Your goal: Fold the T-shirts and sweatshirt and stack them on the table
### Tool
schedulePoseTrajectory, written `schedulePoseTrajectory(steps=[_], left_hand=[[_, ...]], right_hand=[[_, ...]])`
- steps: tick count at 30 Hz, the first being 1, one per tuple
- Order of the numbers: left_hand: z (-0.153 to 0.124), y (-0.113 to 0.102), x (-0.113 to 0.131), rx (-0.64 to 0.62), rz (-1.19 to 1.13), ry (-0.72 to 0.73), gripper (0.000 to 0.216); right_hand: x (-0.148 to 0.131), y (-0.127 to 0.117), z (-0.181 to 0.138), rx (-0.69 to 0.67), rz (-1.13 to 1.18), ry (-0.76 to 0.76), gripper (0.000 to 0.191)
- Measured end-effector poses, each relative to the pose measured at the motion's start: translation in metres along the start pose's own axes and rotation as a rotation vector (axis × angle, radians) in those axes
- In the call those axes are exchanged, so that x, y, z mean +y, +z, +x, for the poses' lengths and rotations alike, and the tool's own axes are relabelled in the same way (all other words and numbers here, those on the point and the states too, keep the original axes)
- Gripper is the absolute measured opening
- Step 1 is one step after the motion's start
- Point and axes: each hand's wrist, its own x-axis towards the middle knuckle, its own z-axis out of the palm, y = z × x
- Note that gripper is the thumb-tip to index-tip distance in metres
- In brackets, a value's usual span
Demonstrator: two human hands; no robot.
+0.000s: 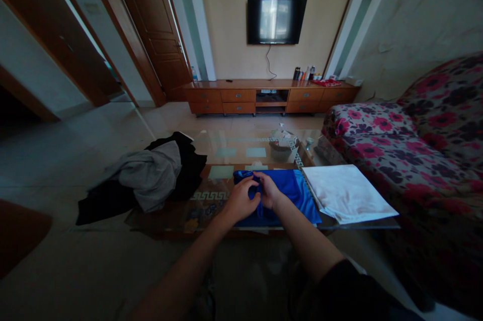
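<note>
A shiny blue garment (pixel 292 192) lies folded on the glass coffee table (pixel 222 132). My left hand (pixel 240 201) is closed on its left part, thumb and fingers curled together around a raised bit of cloth. Right beside it, my right hand (pixel 268 191) pinches the same cloth, and the fingertips of both hands nearly meet. What kind of garment it is cannot be made out. To the right lies a flat, folded white cloth (pixel 350 192), close to the blue one. A loose heap of a grey garment (pixel 154 172) and black clothes (pixel 192 167) sits on the left.
A flowered sofa (pixel 381 130) borders the table on the right. Beneath the glass, toward the far right, a bin with a bag (pixel 283 141) shows. A low wooden cabinet (pixel 237 95) with bottles and cans stands by the far wall, under a television (pixel 276 21).
</note>
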Motion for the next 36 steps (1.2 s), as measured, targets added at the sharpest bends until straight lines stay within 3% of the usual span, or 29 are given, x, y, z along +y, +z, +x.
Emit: schedulePoseTrajectory(steps=[6,14,20,27,31,36], left_hand=[[0.002,0.0,-0.022,0.073,0.12,0.078,0.024],[0.006,-0.007,-0.025,0.043,0.192,0.22,0.043],[0.013,-0.002,-0.051,0.122,0.147,0.069,0.053],[0.019,0.01,-0.073,-0.029,0.06,0.015,0.053],[0.027,0.015,-0.069,-0.076,0.028,-0.04,0.048],[0.024,0.005,-0.032,0.133,0.093,0.001,0.032]], right_hand=[[-0.001,-0.01,-0.001,-0.034,0.043,0.136,0.025],[0.008,-0.003,0.004,0.058,-0.153,-0.035,0.018],[0.009,-0.01,0.011,0.167,-0.187,-0.08,0.016],[0.015,-0.012,0.015,0.137,-0.242,-0.155,0.021],[0.017,-0.009,0.014,0.12,-0.234,-0.216,0.024],[0.004,-0.009,0.012,0.098,-0.133,-0.161,0.018]])
